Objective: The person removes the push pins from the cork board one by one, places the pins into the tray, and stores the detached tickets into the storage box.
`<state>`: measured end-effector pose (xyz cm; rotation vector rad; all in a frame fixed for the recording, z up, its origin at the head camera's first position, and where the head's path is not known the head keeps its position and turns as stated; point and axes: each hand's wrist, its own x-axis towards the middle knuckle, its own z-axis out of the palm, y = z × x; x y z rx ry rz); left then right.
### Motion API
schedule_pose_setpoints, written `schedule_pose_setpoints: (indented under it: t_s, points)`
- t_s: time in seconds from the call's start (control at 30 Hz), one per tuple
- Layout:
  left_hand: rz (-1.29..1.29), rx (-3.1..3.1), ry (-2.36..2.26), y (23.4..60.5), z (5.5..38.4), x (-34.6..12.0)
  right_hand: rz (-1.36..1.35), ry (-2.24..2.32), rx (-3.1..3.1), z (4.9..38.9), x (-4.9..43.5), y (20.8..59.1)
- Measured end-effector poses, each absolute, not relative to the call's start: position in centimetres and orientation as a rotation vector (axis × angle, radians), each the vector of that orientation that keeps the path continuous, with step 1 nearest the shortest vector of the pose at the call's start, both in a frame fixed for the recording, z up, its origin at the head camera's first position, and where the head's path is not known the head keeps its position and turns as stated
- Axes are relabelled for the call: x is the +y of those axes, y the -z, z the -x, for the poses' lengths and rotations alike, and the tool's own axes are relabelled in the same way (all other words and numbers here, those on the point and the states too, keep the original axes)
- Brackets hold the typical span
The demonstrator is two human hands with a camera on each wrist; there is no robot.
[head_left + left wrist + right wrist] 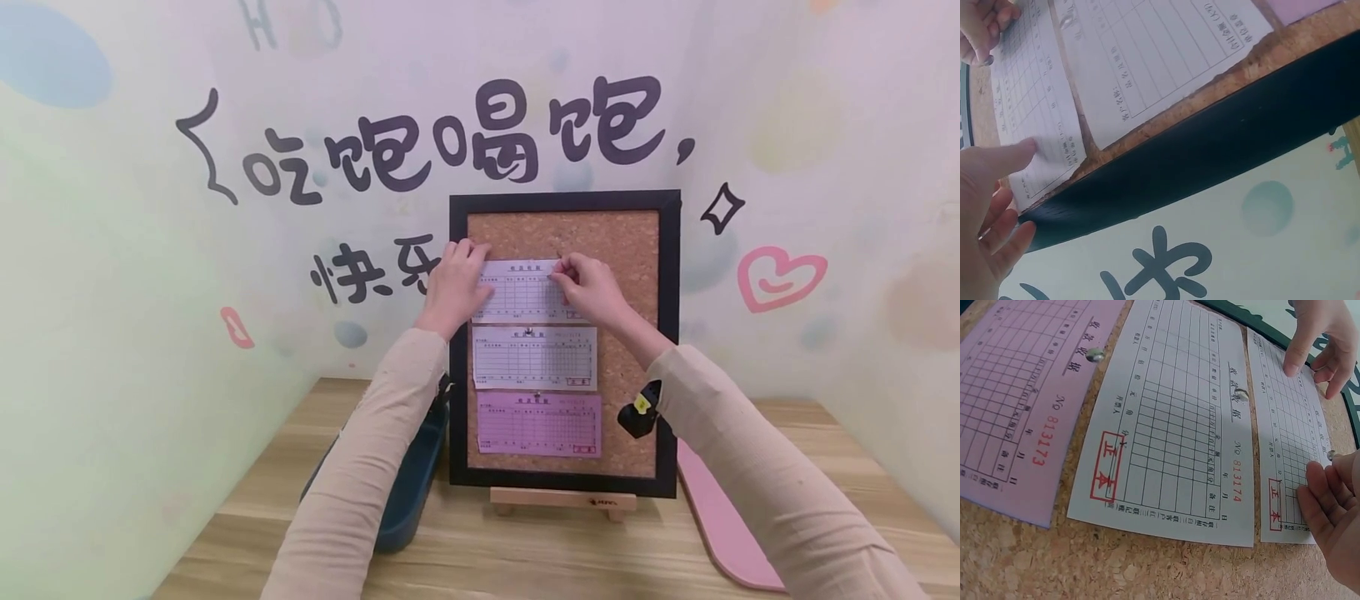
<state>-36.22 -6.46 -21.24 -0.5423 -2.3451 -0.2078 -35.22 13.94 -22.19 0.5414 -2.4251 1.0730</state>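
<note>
A framed corkboard [630,267] carries three printed receipt slips in a column. The top white receipt [517,292] lies flat against the cork. My left hand [457,283] rests at its left side, thumb pressing the paper and the other fingers by the frame's edge. At the receipt's upper edge my right hand [592,287] pinches a small silver push pin [1332,455]; how deep the pin sits is hidden by the fingers. Below are a white receipt [534,358] and a pink receipt [538,427], each held by a push pin at its top.
The board leans on a small wooden stand [562,500] on a wood-grain table [525,558]. To the left is a dark blue tray [408,500], partly behind my sleeve. A pink mat [723,525] lies to the right. Behind stands a printed wall [825,167].
</note>
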Motion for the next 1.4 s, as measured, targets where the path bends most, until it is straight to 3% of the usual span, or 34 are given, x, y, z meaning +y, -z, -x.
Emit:
schedule_pose_setpoints:
  t_s: [1.4]
  points:
    - [0.519, -2.455, 0.578, 21.0, 36.3, -8.1, -0.537, -0.991, -2.422, 35.2, 13.8, 22.3]
